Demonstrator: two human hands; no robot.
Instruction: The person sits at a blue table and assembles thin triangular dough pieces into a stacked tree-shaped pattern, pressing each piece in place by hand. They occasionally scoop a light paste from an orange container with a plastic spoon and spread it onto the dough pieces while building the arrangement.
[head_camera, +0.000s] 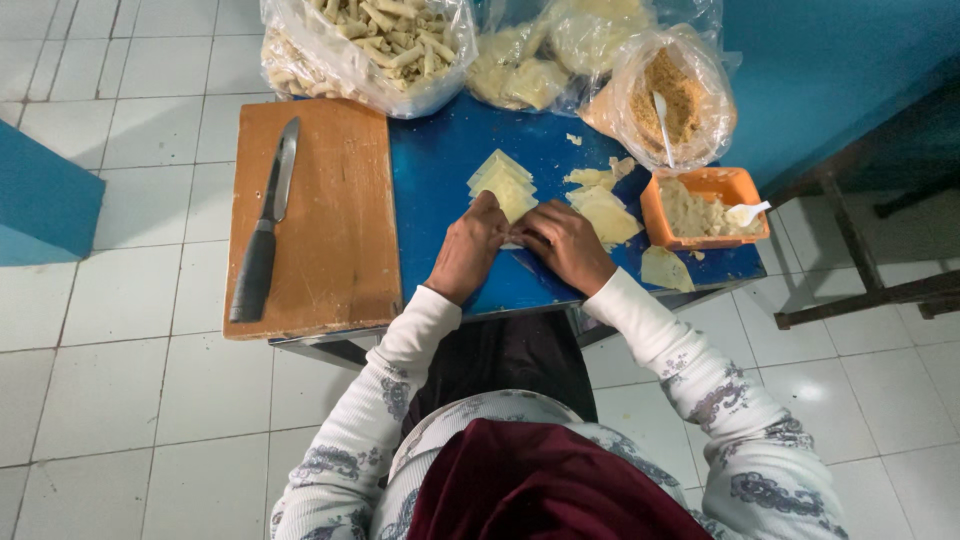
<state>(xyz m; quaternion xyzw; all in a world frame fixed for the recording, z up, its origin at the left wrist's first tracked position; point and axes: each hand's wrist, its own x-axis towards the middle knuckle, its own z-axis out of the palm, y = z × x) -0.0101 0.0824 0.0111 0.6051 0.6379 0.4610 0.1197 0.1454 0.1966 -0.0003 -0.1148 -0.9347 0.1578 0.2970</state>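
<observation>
My left hand (467, 251) and my right hand (565, 245) meet at the middle of a small blue table (430, 170), fingers curled together over a pale piece of dough that is mostly hidden beneath them. Just beyond my fingertips lies a stack of pale yellow triangular dough sheets (503, 181). More loose sheets (604, 212) lie to the right of my right hand, and one sheet (665, 269) rests near the table's front right corner.
A wooden cutting board (335, 220) with a black-handled knife (266, 225) covers the table's left side. An orange tub (704, 206) of filling with a white spoon sits right. Plastic bags of rolled pastries (365, 45), wrappers (545, 60) and crumbs (670, 95) line the back. White tiled floor surrounds.
</observation>
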